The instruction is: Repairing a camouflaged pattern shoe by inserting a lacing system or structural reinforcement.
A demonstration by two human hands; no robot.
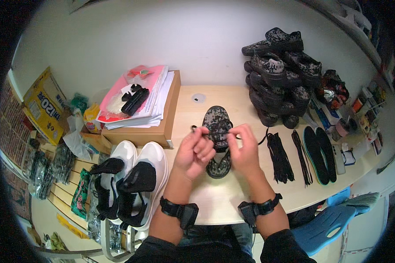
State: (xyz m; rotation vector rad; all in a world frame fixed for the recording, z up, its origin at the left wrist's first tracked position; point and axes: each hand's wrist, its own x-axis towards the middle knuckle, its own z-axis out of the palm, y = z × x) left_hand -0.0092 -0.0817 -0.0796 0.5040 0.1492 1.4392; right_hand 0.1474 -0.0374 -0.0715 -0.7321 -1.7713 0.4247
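A camouflage shoe [216,118] with dark laces lies on the wooden table [193,204], toe toward the wall. My left hand [193,154] is at its left side, fingers curled, pinching a black lace near the thumb and forefinger. My right hand [243,147] is at the shoe's right, thumb and forefinger pinched on the lace, which runs between both hands across the shoe's upper. The shoe's heel end shows between my wrists. Both forearms wear black strapped devices.
A tall pile of camouflage shoes [276,83] stands back right. Black lace bundles [280,158] and insoles [314,155] lie to the right. White-and-black shoes [142,175] sit left, below a cardboard box [166,118] topped with papers. A blue chair [322,223] stands beyond the front edge.
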